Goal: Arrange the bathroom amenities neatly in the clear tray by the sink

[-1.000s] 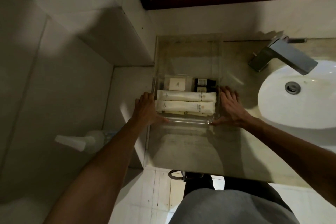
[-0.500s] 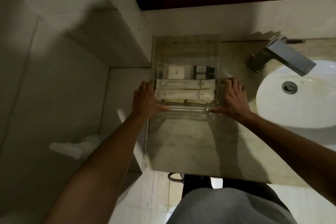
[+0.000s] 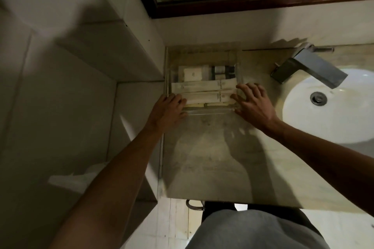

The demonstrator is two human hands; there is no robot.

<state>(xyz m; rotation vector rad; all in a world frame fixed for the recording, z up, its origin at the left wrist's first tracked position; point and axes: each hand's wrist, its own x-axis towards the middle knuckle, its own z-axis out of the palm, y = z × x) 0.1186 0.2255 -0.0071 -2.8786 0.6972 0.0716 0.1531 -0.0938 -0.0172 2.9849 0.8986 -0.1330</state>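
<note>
amenities (image 3: 204,89) in tray (image 3: 208,111), left of sink (image 3: 332,119)

The tray (image 3: 202,56) is clear. Between the hands, two long packets (image 3: 204,91) are white with small dark print. Beyond them, a square sachet (image 3: 193,74) is white and two bottles (image 3: 222,73) are black with pale bands. The counter (image 3: 202,157) is mottled beige; the basin (image 3: 344,117) is white.

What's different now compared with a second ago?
The clear tray has slid back toward the wall, pushed by the left hand and right hand at its near corners. The amenities inside keep their order; nothing was picked up or released.
</note>
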